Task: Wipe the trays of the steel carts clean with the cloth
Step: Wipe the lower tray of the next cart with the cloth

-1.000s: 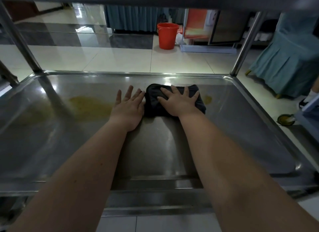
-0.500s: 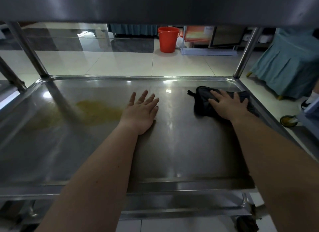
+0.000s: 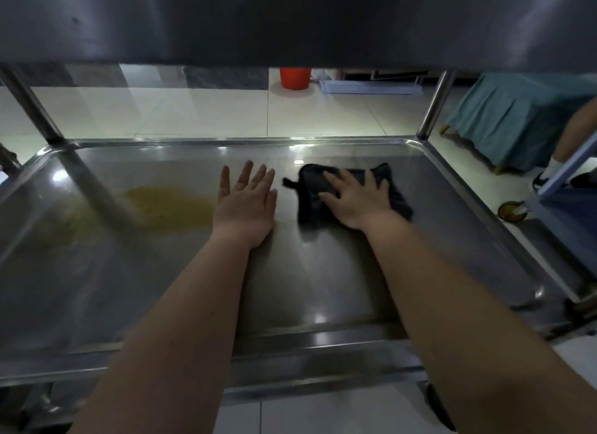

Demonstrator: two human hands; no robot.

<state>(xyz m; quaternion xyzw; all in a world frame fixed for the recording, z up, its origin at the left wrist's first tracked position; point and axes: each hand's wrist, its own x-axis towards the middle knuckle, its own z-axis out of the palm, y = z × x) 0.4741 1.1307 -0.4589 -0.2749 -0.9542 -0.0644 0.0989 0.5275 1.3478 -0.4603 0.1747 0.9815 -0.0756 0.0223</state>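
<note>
A steel cart tray [image 3: 323, 272] fills the middle of the head view, under an upper shelf. A folded black cloth [image 3: 310, 194] lies on its right half. My right hand [image 3: 355, 197] presses flat on the cloth with spread fingers. My left hand [image 3: 245, 204] rests flat on the bare steel just left of the cloth, fingers straight. A yellowish smear [image 3: 168, 204] stains the tray to the left of my left hand.
The upper shelf [image 3: 290, 20] overhangs the whole top of the view. Cart posts stand at the far left [image 3: 32, 107] and far right [image 3: 436, 104]. Beyond are a red bucket [image 3: 295, 77], a teal-skirted chair [image 3: 517, 120], another cart's wheel [image 3: 513, 211] and a person's leg [image 3: 568, 136].
My right hand swept the cloth from the tray's middle to the right edge, then partway back toward the left. My left hand stayed flat on the steel.
</note>
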